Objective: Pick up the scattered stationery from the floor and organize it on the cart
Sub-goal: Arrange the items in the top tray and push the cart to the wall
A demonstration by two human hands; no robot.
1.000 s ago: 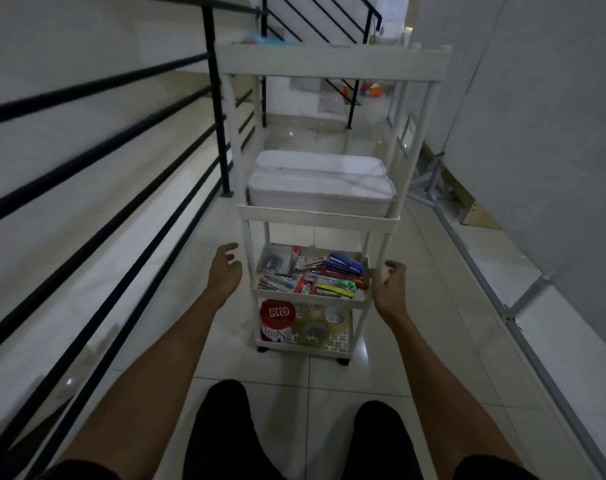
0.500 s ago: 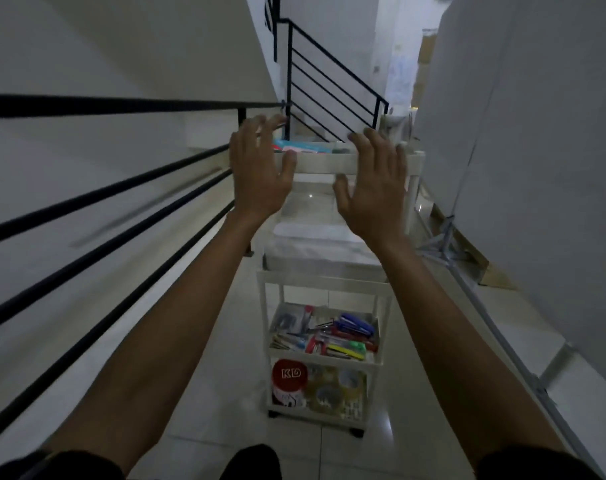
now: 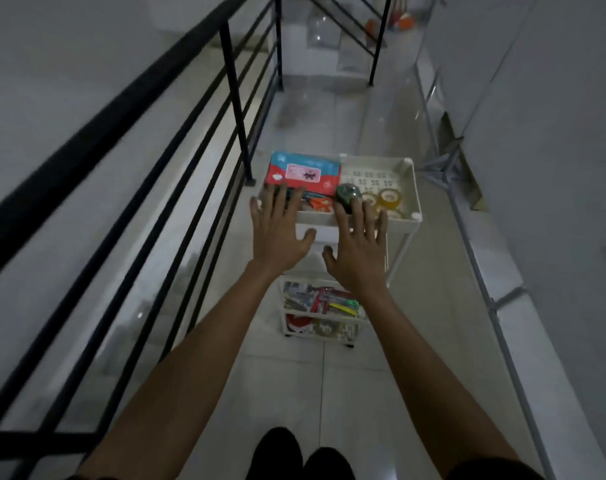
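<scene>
We find the white tiered cart (image 3: 412, 188) standing on the tiled floor (image 3: 429, 306) beside the black railing (image 3: 232, 98), and it appears fully stocked: just beyond the fingertips in the top tray lie a red-and-blue packet (image 3: 303, 171), a dark tape roll (image 3: 347, 195) and clear tape rolls (image 3: 390, 199), with orange-handled scissors (image 3: 317, 204) between the two hands. Below the wrists, a lower tier holds pens and small stationery (image 3: 320, 301), and the bottom tier a red-and-white tub (image 3: 296, 323). No loose stationery shows on the visible floor, so we judge the task at or near completion, with at most final tidying left. The left hand (image 3: 281, 233) and right hand (image 3: 358, 251) are spread flat, fingers apart, holding nothing, over the tray's near edge; whether they touch it we cannot tell. Against half a second ago, the view now looks down into the top tray, formerly seen edge-on, and the hands sit lower and flatter.
</scene>
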